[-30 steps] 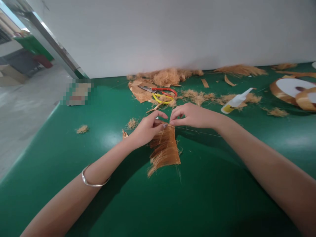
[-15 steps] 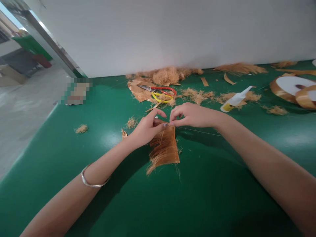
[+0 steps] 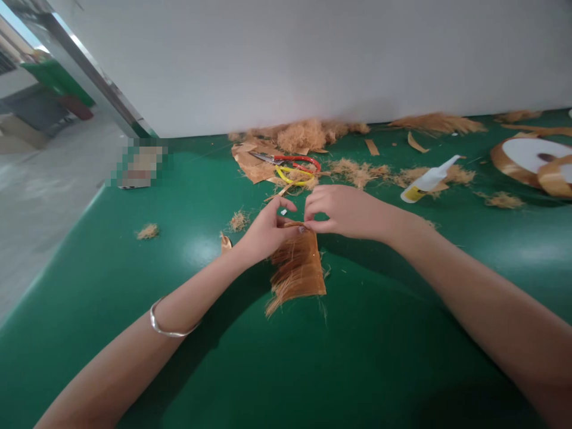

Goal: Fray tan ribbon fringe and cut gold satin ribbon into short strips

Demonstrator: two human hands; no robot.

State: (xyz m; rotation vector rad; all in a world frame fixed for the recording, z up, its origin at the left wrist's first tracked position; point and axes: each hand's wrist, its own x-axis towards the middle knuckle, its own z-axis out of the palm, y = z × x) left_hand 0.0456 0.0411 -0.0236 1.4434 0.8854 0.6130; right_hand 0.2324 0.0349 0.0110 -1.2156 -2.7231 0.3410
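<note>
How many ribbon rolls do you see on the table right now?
2. The back roll is at the far right, right of the white bottle; the front roll partly overlaps it, cut off by the picture's edge. Others may be hidden.

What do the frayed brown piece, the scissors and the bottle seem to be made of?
Frayed brown piece: probably woven synthetic fabric, slightly satiny; it has a faint sheen and loose threads at its edge.
Scissors: blades likely steel, grey and metallic; red and yellow handles probably smooth plastic or plastic-coated.
Bottle: likely smooth white plastic, judging by its tapered nozzle.
</note>
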